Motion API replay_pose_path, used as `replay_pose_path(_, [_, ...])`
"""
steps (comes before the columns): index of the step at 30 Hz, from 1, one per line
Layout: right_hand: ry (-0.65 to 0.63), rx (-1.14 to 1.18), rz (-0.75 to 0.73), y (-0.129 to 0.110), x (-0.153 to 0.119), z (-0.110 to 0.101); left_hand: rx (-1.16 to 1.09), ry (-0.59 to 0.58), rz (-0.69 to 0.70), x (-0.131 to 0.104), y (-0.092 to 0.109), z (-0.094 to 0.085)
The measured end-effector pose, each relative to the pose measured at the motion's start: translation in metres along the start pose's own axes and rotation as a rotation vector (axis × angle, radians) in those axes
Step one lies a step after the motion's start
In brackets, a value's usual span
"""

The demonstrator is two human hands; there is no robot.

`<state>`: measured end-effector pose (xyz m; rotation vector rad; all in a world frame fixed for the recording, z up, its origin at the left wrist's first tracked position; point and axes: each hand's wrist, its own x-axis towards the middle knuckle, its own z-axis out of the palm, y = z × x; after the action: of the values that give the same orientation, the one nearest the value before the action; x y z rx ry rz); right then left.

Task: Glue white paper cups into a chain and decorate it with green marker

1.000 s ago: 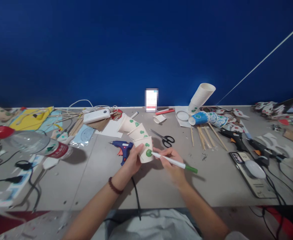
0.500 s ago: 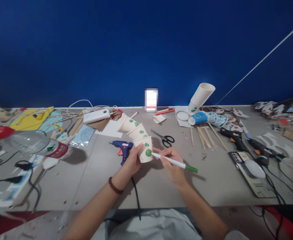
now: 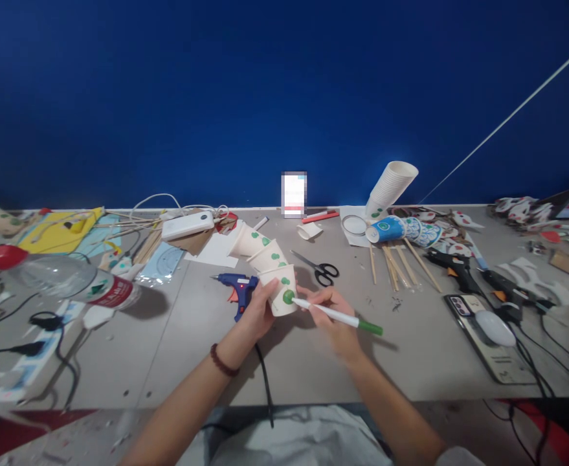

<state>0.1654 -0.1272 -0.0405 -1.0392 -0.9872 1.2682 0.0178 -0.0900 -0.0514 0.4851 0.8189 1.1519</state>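
A curved chain of three white paper cups (image 3: 267, 257) with green dots is in my left hand (image 3: 259, 312), whose fingers wrap round the nearest cup. My right hand (image 3: 333, 322) grips a white marker (image 3: 342, 317) with a green end. The marker's tip touches the large green spot on the nearest cup, or lies right at it. Behind my left hand, a blue glue gun (image 3: 238, 288) lies on the table. Black scissors (image 3: 320, 268) rest just beyond my right hand.
A plastic bottle (image 3: 70, 278) and a power strip (image 3: 46, 356) are at the left. At the right are stacked white cups (image 3: 391, 184), a blue cup (image 3: 386, 229), wooden sticks (image 3: 391, 266), more glue guns (image 3: 459, 268) and a phone (image 3: 483, 343) with a white mouse (image 3: 494, 327).
The marker and my right hand have shifted very slightly left, with the tip further onto the green spot. My left hand and the cups have stayed in place.
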Motion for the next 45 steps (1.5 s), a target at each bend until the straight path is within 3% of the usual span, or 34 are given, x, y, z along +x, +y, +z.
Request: replay_pose_path(45, [-0.009, 0.031, -0.011, 0.0035, -0.0029, -0.0005, -0.008, -0.036, 0.000, 0.0003, -0.0007, -0.0007])
